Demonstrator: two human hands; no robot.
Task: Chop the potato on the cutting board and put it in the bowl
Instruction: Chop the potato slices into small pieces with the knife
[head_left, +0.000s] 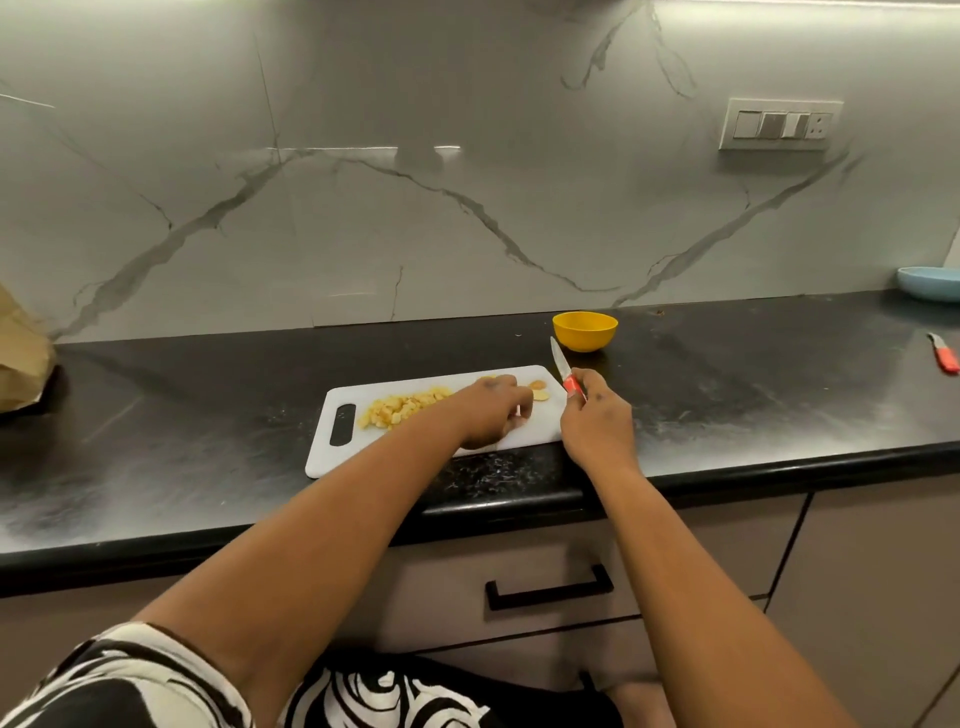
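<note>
Holding a knife (563, 371) by its red handle, the right hand (597, 426) has its fingers curled round the grip, blade raised and tilted up and away, clear of the board. Left hand (493, 413) lies knuckles-up on the white cutting board (415, 441), fingers curled downward; whether it pinches a piece beneath cannot be told, the palm hides it.

Potato: mostly diced. Heap of pale yellow cubes (402, 410) sits on the board's left part, near the handle slot. Two uncut slices (539, 389) lie just beyond the left fingertips, near the board's right end.

Yellow bowl (585, 330) stands on the black counter (727, 395) just behind the board's right corner; nothing visible inside.

Handling, judged: cubes light, firm, wet-cut faces likely slippery and starchy; they will scatter if pushed fast. Best gathered by cupped fingers, or scraped along with the flat of the blade. Remaining slices thin, liable to slide under the knife; pin from above with fingertips tucked back.
</note>
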